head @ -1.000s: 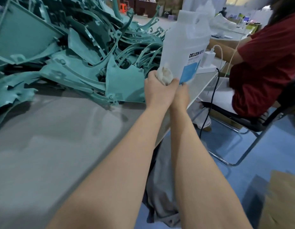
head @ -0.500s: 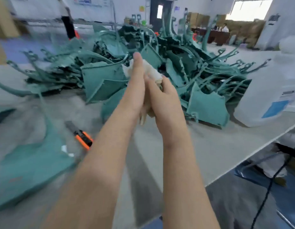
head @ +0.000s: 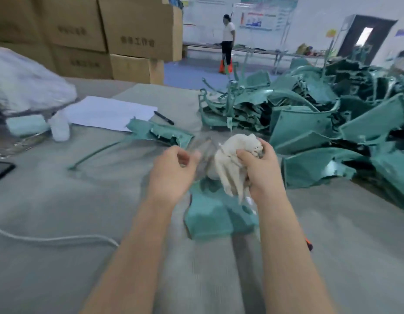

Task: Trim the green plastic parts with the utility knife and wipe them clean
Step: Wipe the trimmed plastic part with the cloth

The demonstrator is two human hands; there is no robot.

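Observation:
My right hand (head: pixel 261 171) grips a crumpled white cloth (head: pixel 228 159) above the grey table. My left hand (head: pixel 174 173) hovers just left of the cloth with its fingers curled; motion blur hides whether they pinch anything. Under both hands a flat green plastic part (head: pixel 207 216) lies on the table. The orange tip of the utility knife (head: pixel 309 244) peeks out from behind my right forearm. A big pile of green parts (head: pixel 332 132) fills the right side. Another green part (head: pixel 160 133) and a thin green strip (head: pixel 94 155) lie further back.
A white sheet of paper (head: pixel 110 113) with a black pen (head: pixel 164 117) lies at the back. A small white bottle (head: pixel 59 129), a plastic bag (head: pixel 26 87), a phone (head: pixel 0 169) and a white cable (head: pixel 49 239) are on the left. Cardboard boxes (head: pixel 128 30) stand behind; a person (head: pixel 227 39) stands far off.
The view swung left, away from the large white jug. My hands came down from pressing the cloth together to over the flat green part, and the left hand drew away from the cloth.

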